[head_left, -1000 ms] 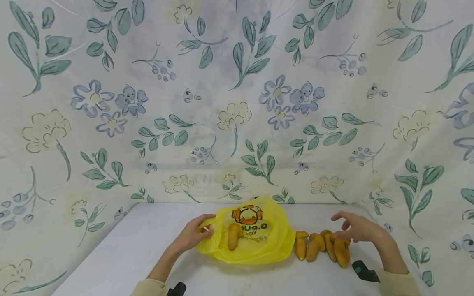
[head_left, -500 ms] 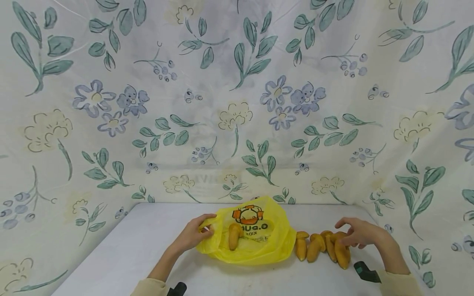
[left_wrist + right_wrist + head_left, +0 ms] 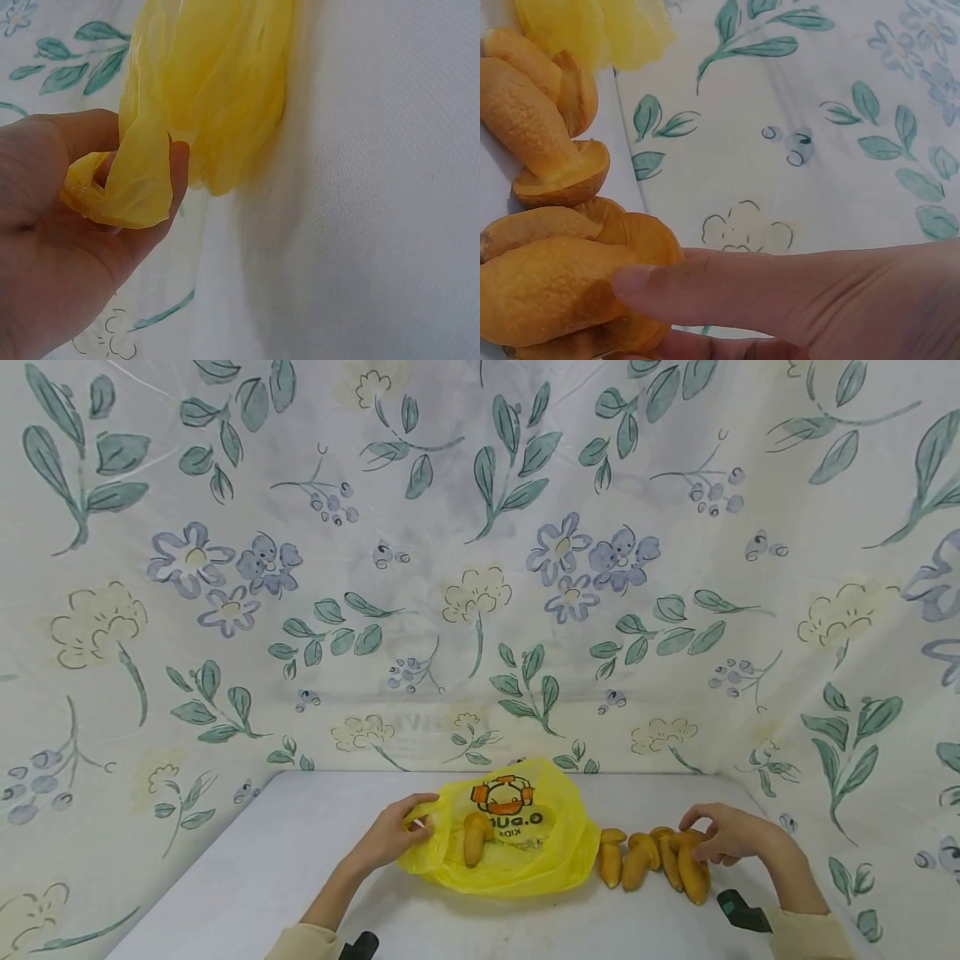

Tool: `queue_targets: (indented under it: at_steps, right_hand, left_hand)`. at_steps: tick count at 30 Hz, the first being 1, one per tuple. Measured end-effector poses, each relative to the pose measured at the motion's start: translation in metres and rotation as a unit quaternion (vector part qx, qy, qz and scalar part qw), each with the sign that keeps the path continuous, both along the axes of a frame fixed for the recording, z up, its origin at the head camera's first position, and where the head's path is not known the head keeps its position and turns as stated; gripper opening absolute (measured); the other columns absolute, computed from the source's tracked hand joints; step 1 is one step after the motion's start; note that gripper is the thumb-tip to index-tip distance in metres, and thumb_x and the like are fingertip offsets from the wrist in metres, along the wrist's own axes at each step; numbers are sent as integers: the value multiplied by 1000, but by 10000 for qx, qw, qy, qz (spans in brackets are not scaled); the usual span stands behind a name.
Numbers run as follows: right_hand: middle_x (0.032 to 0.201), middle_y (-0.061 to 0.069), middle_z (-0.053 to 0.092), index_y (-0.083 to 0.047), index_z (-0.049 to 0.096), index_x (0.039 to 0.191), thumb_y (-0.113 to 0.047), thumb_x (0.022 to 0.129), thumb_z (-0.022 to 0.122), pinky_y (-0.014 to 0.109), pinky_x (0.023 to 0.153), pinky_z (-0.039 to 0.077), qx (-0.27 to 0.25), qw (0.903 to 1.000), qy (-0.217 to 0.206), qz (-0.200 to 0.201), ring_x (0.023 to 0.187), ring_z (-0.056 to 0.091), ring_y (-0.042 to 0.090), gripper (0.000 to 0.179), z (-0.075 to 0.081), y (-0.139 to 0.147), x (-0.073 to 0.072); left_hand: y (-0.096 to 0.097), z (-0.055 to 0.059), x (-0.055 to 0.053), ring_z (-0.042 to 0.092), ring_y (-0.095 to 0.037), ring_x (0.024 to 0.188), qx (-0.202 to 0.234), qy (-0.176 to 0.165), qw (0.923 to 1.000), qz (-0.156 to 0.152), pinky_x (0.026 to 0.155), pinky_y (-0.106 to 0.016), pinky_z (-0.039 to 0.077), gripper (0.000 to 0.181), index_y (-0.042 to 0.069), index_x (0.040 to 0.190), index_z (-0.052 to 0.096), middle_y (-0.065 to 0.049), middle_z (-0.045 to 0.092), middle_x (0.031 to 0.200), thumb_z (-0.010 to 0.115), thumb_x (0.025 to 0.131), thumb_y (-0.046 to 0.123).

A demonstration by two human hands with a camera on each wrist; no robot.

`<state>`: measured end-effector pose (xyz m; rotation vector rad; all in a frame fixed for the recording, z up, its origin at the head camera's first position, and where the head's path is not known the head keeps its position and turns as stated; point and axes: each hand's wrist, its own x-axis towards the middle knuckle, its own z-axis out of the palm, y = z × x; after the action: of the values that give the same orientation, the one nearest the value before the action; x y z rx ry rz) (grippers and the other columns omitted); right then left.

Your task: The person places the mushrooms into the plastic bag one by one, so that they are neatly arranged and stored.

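White fabric backdrop with floral print standing behind white, flat, finely textured tabletop and along its left and right sides. Print: green leafy sprigs, blue-violet daisy-like flowers, pale yellow outlined blossoms, small purple berry clusters. Soft creases in fabric. Faint lettering, unreadable, low on backdrop. Light smudges near tabletop's front.
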<state>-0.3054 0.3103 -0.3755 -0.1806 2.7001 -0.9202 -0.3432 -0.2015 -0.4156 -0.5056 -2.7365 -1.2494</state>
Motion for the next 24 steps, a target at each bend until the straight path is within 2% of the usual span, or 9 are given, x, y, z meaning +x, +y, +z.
queue_targets:
  at_steps: [7, 13, 24]
  right_hand:
    - [81, 8, 59, -4, 60, 117, -5, 84, 70, 28, 63, 51, -48, 9999, 7, 128, 67, 55, 17, 34, -3, 3, -3]
    - [82, 8, 59, -4, 60, 117, -4, 85, 69, 28, 63, 53, -40, 10000, -13, 38, 67, 55, 17, 33, -4, 2, -4]
    - [85, 9, 60, -4, 59, 119, -6, 86, 65, 33, 65, 58, -76, 9991, -130, -385, 70, 57, 19, 34, -8, -1, -6]
  left_hand:
    - [1, 0, 0, 59, -18, 90, 6, -39, 10000, 63, 77, -25, 55, 46, 10, 133, 58, -16, 60, 130, 66, 88, 3]
    - [0, -1, -2, 59, -18, 91, 38, -56, 10000, 52, 77, -25, 55, 47, 9, 133, 58, -16, 60, 131, 66, 88, 3]
    - [-3, -1, -3, 59, -17, 87, 11, 95, 9998, -175, 74, -23, 52, 47, 6, 133, 57, -18, 61, 127, 68, 87, 3]
